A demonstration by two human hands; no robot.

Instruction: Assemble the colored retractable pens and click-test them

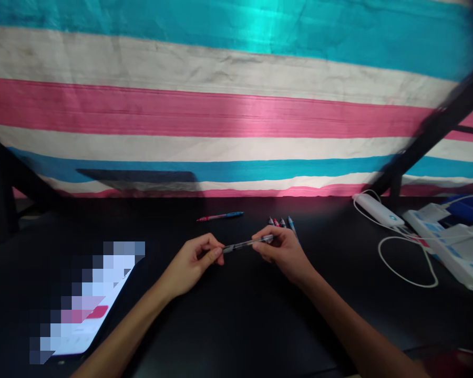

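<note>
A clear-barrelled pen (pixel 246 244) is held level between both hands above the black table (pixel 228 320). My left hand (pixel 193 262) pinches its dark left end with fingers closed. My right hand (pixel 281 252) grips the right end, fingers wrapped round the barrel. Just behind my right hand lie several pens (pixel 281 222) side by side. Farther back, a red and blue pen (pixel 219 216) lies alone on the table.
A phone with a lit screen (pixel 86 299) lies at the front left. At the right edge sit a white power bank (pixel 378 211), a white cable (pixel 408 262) and a white power strip (pixel 449 239). A striped cloth (pixel 220 105) hangs behind the table.
</note>
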